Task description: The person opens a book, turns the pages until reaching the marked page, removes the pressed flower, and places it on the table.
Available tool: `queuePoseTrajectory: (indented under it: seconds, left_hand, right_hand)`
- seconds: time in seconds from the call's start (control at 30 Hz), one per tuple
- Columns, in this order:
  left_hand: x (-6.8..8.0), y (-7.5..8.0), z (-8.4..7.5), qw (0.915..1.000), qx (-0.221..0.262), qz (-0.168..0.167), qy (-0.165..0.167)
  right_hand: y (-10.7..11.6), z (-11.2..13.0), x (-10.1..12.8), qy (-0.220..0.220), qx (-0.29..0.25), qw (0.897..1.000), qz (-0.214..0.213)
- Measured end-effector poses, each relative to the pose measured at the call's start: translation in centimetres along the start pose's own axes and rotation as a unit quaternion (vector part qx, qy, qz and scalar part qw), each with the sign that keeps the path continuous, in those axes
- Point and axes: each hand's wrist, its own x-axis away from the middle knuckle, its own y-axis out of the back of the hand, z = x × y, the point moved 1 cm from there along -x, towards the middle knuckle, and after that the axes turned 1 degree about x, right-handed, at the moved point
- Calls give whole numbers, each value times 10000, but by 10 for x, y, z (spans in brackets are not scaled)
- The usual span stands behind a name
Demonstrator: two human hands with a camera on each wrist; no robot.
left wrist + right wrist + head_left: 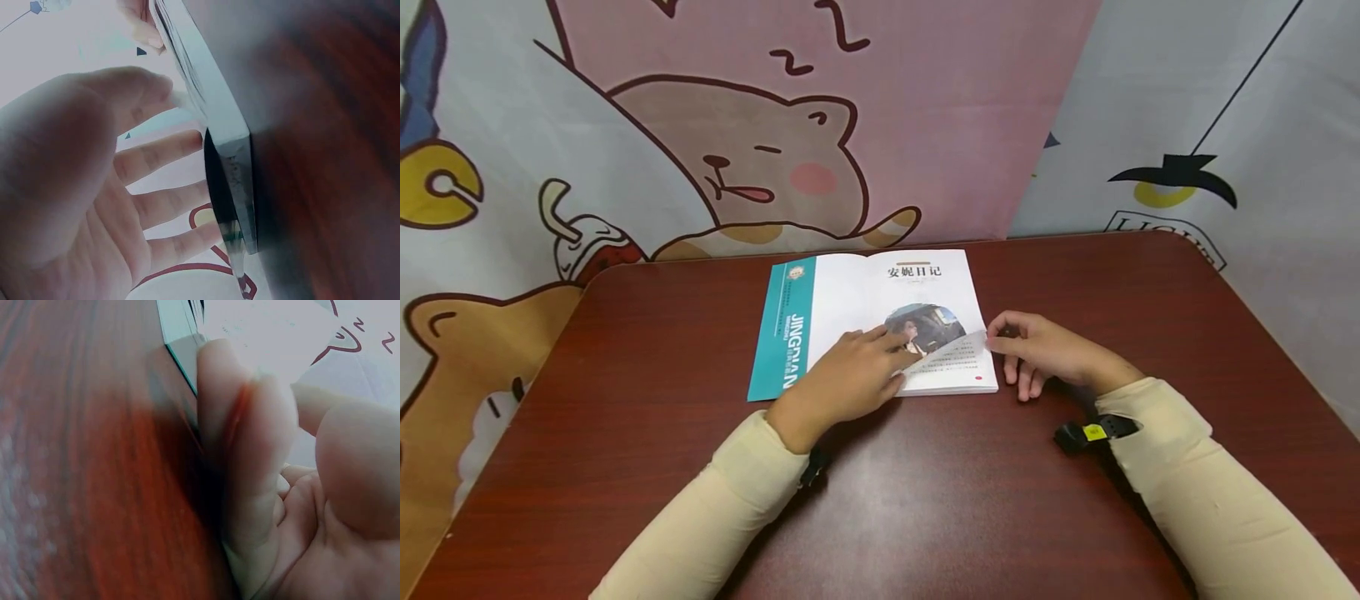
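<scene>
An open book (917, 279) lies on the table, its right-hand page printed with a title and a round picture. A teal cover flap (781, 333) spreads out on its left. My right hand (1037, 348) pinches the lower right corner of that page between thumb and index finger. The corner is raised and curled back, baring printed text on the sheet beneath. My left hand (857, 375) rests with fingers extended on the lower middle of the book, partly over the picture. In the left wrist view the book's page edges (206, 81) show beside the fingers.
The dark red-brown table (925, 500) reaches back to a wall hanging (955, 125) with cartoon animals. A black strap with a yellow label (1094, 432) sits at the right wrist. Both forearms in cream sleeves (1217, 492) cross the near part of the table.
</scene>
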Motion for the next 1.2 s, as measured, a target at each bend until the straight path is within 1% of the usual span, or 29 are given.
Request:
queuePoseTrajectory:
  seconds: [0.17,0.23,0.33,0.43,0.67,0.77,0.87,0.97,1.07,1.2]
  left_hand:
    - [0,0,-1,9999,-36,99,78]
    - [0,1,-1,9998,-87,157,91]
    - [1,1,-1,9997,-177,148,75]
    - [1,1,-1,9997,-228,24,25]
    - [0,1,-1,9995,1,-314,41]
    - [-1,1,-1,9986,41,-519,-60]
    - [-1,2,0,9982,87,-590,-108]
    - [-2,4,-1,9983,-50,-584,-54]
    - [-3,6,-1,9975,-367,-611,-12]
    - [-4,7,-1,9937,-740,-836,-69]
  right_hand:
    - [0,-1,-1,121,309,9994,-68]
    - [0,-1,-2,125,332,9993,-70]
    - [-1,-2,-3,104,327,9994,-59]
    - [0,-3,-3,95,323,9994,-51]
    - [-1,-1,-2,72,346,9993,-73]
    - [-1,-1,-2,71,348,9993,-79]
    - [0,-1,-2,65,348,9993,-86]
    - [0,0,-2,77,363,9993,-93]
    - [0,0,-3,70,389,9992,-87]
    - [1,0,-4,45,445,9989,-108]
